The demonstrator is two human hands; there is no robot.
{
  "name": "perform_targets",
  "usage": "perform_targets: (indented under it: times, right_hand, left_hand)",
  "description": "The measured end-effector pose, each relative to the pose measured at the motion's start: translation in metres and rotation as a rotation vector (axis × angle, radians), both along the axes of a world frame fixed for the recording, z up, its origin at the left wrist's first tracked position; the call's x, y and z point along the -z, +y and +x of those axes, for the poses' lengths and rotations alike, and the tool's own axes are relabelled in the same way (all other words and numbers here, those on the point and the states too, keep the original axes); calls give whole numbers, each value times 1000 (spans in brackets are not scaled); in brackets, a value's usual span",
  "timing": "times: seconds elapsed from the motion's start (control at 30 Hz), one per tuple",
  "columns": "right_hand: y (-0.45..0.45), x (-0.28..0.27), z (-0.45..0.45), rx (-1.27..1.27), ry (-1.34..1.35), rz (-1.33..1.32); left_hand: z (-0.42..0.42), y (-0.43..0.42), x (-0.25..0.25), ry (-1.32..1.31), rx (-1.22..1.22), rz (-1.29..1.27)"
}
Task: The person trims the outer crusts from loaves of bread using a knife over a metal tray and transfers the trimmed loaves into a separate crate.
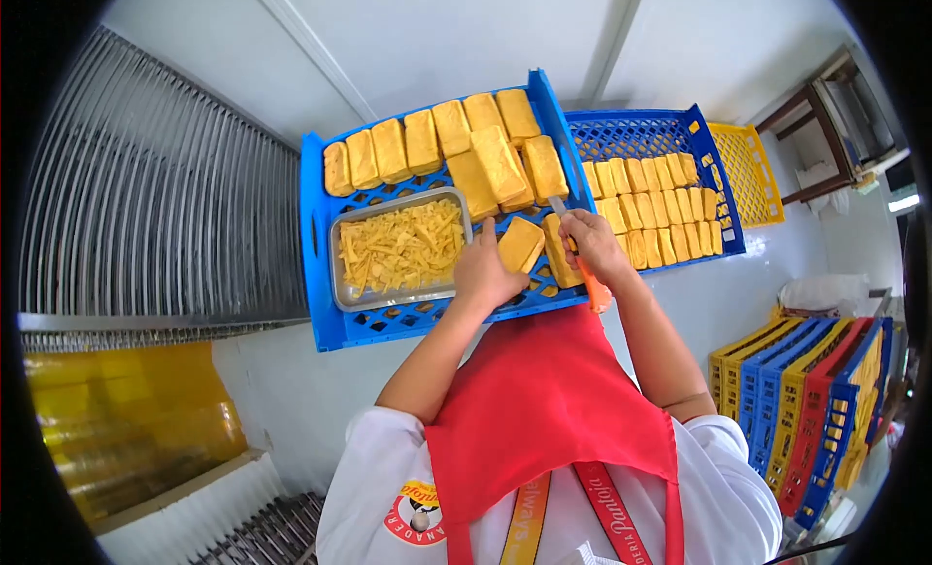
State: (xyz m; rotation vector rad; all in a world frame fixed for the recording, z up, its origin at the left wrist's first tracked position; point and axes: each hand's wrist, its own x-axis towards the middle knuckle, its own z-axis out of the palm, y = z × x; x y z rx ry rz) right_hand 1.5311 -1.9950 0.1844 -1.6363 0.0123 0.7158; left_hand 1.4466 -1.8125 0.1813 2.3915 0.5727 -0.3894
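My left hand (488, 267) is closed around the near-left side of a yellow bread loaf (522, 243), its fingers partly hidden. My right hand (595, 245) grips a knife (598, 295) by its orange handle; the short blade points away from me, its tip by another loaf (545, 167). Left of my left hand, a metal pan (336, 274) holds a heap of thin yellow trimmings (403, 245). Both hands are over a blue crate (313, 245), where several loaves stand in a back row (422, 141) and some lie stacked in the middle (497, 164).
A second blue crate (695, 128) with rows of smaller yellow pieces adjoins on the right, with a yellow crate (752, 172) beyond. Metal racks (165, 186) stand at left. Stacked coloured crates (796, 400) are at lower right. A wooden-framed stand (825, 128) is at far right.
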Motion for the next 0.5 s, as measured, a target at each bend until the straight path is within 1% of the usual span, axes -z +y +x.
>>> perform_targets:
  times: [0.03,0.07,0.1,0.13,0.17,0.2,0.27,0.3,0.37,0.4,0.47,0.5]
  right_hand:
    - [4,3,0,-79,-82,-113]
    - [12,2,-4,-93,-82,-110]
    - [23,-1,-12,-157,-338,-315]
    - [35,-6,-19,-219,-598,-515]
    - [48,-17,-25,-294,-609,-519]
    - [59,-11,-28,-332,-722,-530]
    - [81,-22,-38,-373,-823,-506]
    - [91,-21,-41,-386,-832,-496]
    - [106,-20,-46,-415,-1001,-527]
    - [111,-23,-45,-425,-1009,-519]
    - [121,-36,-41,-496,-626,-414]
    - [123,-33,-38,-464,-614,-267]
  left_hand:
    - [-13,10,0,-220,81,158]
    - [-23,21,-3,-437,164,319]
    - [-31,32,-9,-500,107,353]
    - [-39,43,-10,-499,94,361]
    - [-46,54,-10,-548,78,403]
    - [-52,62,-11,-597,63,446]
    - [-64,71,-19,-580,37,461]
    - [-70,74,-22,-572,33,462]
    - [-79,78,-25,-564,15,468]
    - [-83,80,-26,-601,-6,451]
    - [-88,91,-20,-640,-40,439]
    - [-92,105,-4,-701,-63,334]
